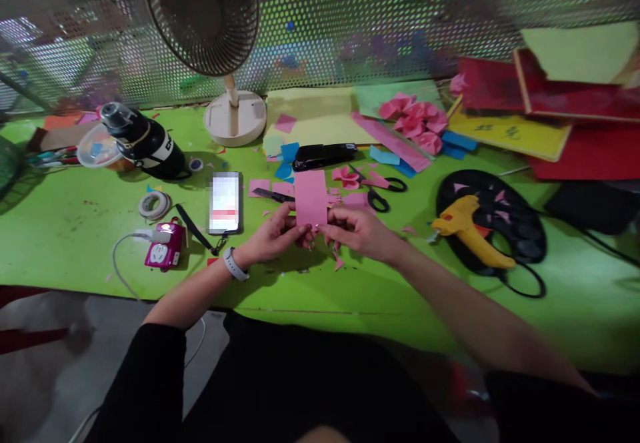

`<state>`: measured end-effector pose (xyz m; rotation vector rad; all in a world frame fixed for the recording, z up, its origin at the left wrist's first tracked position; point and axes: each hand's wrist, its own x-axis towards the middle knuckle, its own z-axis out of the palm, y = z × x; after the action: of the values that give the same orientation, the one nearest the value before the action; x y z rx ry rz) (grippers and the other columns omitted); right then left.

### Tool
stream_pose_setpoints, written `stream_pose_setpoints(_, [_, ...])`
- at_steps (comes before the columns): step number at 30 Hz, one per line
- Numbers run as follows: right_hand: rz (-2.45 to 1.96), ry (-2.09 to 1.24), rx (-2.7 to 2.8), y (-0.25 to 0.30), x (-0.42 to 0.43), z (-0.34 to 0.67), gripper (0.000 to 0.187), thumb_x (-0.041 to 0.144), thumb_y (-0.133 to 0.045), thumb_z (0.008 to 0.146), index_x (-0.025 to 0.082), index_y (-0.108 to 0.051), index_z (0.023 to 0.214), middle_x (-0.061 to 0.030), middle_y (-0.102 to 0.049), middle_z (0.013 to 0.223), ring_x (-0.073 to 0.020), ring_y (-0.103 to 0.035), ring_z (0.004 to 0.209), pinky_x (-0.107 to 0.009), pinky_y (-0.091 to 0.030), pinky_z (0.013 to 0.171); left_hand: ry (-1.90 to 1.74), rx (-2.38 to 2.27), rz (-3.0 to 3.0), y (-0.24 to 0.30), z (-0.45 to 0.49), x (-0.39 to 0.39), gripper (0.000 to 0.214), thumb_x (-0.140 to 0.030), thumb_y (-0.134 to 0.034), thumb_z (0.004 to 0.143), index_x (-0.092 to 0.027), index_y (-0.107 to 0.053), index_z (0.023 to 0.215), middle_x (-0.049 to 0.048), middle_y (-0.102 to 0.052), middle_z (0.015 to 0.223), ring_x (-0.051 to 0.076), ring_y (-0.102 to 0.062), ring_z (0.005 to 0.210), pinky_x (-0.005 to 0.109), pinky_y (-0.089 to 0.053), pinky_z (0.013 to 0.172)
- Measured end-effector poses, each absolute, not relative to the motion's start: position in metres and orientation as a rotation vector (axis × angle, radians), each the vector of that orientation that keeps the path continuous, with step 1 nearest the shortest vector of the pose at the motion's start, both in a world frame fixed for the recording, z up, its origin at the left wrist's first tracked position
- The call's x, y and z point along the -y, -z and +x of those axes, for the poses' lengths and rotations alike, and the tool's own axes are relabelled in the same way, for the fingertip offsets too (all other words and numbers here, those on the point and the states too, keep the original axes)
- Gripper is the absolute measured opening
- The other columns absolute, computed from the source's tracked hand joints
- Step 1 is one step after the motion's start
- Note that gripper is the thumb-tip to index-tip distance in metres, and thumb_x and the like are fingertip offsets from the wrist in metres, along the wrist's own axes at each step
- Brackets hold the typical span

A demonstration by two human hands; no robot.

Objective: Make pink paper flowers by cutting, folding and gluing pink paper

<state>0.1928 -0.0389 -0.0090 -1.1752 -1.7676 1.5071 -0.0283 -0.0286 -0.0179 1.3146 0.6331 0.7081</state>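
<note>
A small rectangle of pink paper (311,197) stands raised between my two hands over the green table. My left hand (276,233) pinches its lower left corner, and my right hand (363,231) pinches the lower right one. Behind the paper lies a black stapler (325,156). Black-handled scissors (380,201) rest just beyond my right hand, among pink scraps and a folded pink paper piece (347,177). Near my left fingers a dark blade (270,195), partly covered, lies across pink paper. Further back sits a cluster of pink paper flowers (415,121).
On the right, a yellow glue gun (470,229) lies on a black palette-shaped tray (450,186). A phone (225,203), tape roll (154,205), purple power adapter (165,246), black bottle (145,143) and fan (235,119) occupy the left. Red and yellow boards (505,133) pile up at the back right.
</note>
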Motion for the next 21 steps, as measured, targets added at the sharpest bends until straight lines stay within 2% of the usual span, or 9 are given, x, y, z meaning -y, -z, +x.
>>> stream_pose_setpoints(2, [-1.180,-1.489,1.785,0.011,0.038,0.194,0.031,0.049,-0.062,0.090,0.021,-0.063,0.079,-0.0015,-0.066,0.069,-0.0145,-0.061,0.058,-0.031,-0.053,0.052,-0.690,-0.652,1.324,0.017,-0.028,0.030,0.037,-0.043,-0.061,0.094,-0.019,-0.043,0.114,0.0049,-0.071,0.085,0.015,-0.071,0.075,0.025,-0.054,0.065])
stream_pose_setpoints(5, [-1.287,-1.364,1.720,0.010,0.022,0.213,0.032,0.052,-0.066,0.087,0.021,-0.063,0.076,-0.0030,-0.067,0.068,-0.0154,-0.062,0.057,-0.032,-0.054,0.052,-0.663,-0.707,1.332,0.016,-0.029,0.031,0.045,-0.044,-0.058,0.096,-0.017,-0.042,0.128,0.0059,-0.072,0.086,0.016,-0.072,0.078,0.025,-0.054,0.065])
stream_pose_setpoints(8, [-1.604,-1.093,1.528,0.004,-0.012,0.252,0.028,0.049,-0.068,0.086,0.021,-0.066,0.080,-0.0055,-0.069,0.071,-0.0152,-0.061,0.057,-0.033,-0.053,0.054,-0.667,-0.742,1.324,0.018,-0.028,0.031,0.050,-0.044,-0.057,0.096,-0.015,-0.044,0.134,0.0063,-0.073,0.084,0.015,-0.072,0.073,0.026,-0.055,0.065])
stream_pose_setpoints(11, [-1.900,-0.850,1.476,-0.002,-0.042,0.292,0.030,0.044,-0.064,0.089,0.018,-0.063,0.074,-0.0060,-0.065,0.067,-0.0133,-0.057,0.055,-0.034,-0.050,0.061,-0.661,-0.741,1.318,0.023,-0.028,0.031,0.051,-0.044,-0.060,0.094,-0.013,-0.046,0.132,0.0063,-0.073,0.080,0.014,-0.070,0.068,0.025,-0.056,0.064])
stream_pose_setpoints(13, [-2.051,-0.615,1.480,-0.003,-0.050,0.305,0.027,0.039,-0.068,0.086,0.018,-0.061,0.072,-0.0056,-0.059,0.061,-0.0183,-0.057,0.060,-0.040,-0.047,0.065,-0.664,-0.752,1.331,0.026,-0.027,0.030,0.049,-0.043,-0.060,0.094,-0.013,-0.047,0.132,0.0056,-0.072,0.079,0.013,-0.070,0.066,0.024,-0.056,0.063])
stream_pose_setpoints(16, [-2.169,-0.250,1.719,0.003,-0.044,0.303,0.020,0.038,-0.069,0.085,0.019,-0.063,0.087,-0.0076,-0.061,0.071,-0.0238,-0.059,0.069,-0.043,-0.045,0.068,-0.667,-0.756,1.340,0.028,-0.027,0.029,0.046,-0.041,-0.059,0.095,-0.014,-0.048,0.131,0.0048,-0.072,0.078,0.012,-0.069,0.066,0.024,-0.057,0.063])
stream_pose_setpoints(18, [-2.101,-0.252,1.912,0.011,-0.038,0.295,0.029,0.046,-0.070,0.083,0.019,-0.063,0.092,-0.0098,-0.065,0.082,-0.0243,-0.059,0.071,-0.040,-0.044,0.065,-0.673,-0.747,1.335,0.029,-0.027,0.029,0.044,-0.039,-0.059,0.095,-0.013,-0.050,0.129,0.0049,-0.072,0.079,0.012,-0.070,0.067,0.024,-0.057,0.065])
stream_pose_setpoints(21, [-1.991,-0.317,1.986,0.020,-0.034,0.288,0.032,0.052,-0.072,0.080,0.021,-0.063,0.077,-0.0098,-0.065,0.080,-0.0248,-0.059,0.072,-0.038,-0.045,0.061,-0.684,-0.738,1.321,0.030,-0.027,0.028,0.042,-0.038,-0.060,0.094,-0.013,-0.052,0.127,0.0050,-0.072,0.079,0.012,-0.069,0.067,0.024,-0.057,0.066])
